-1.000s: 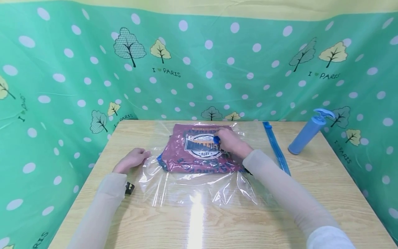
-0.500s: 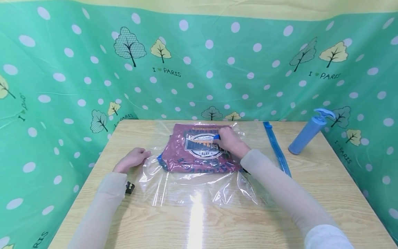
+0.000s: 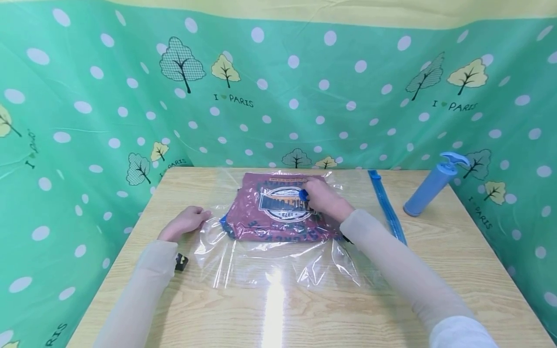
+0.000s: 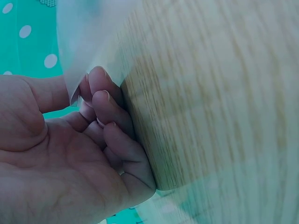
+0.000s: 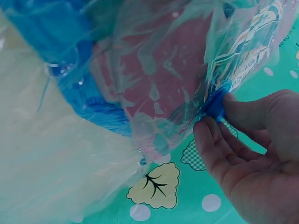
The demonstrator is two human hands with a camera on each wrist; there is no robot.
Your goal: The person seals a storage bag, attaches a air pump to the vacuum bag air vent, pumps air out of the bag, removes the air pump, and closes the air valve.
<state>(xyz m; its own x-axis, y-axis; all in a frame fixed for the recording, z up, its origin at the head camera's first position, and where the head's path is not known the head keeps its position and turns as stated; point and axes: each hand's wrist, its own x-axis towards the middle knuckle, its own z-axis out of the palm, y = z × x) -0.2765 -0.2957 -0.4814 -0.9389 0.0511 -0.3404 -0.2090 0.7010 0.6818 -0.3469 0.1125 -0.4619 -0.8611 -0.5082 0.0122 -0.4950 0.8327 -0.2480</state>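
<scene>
A clear plastic storage bag (image 3: 317,266) lies flat on the table with a folded maroon printed garment (image 3: 250,212) inside. Blue fabric (image 5: 77,88) shows through the plastic beside the maroon in the right wrist view. My right hand (image 3: 324,197) pinches a round blue valve cap (image 5: 215,105) on top of the bag between thumb and fingers. At the bag's left edge, my left hand (image 3: 186,222) holds the plastic between thumb and curled fingers (image 4: 110,107). Its knuckles lie against the wooden surface.
A blue zip strip (image 3: 388,208) runs along the bag's right end. Beyond it stands a blue hand pump (image 3: 428,189) with a T-shaped handle, tilted in view. The wooden table (image 3: 209,319) meets a green dotted curtain (image 3: 278,87) at the back.
My right hand has turned at the blue cap, shifting slightly right and then back, so more of the cap shows than half a second ago. The left hand, bag and pump stay put.
</scene>
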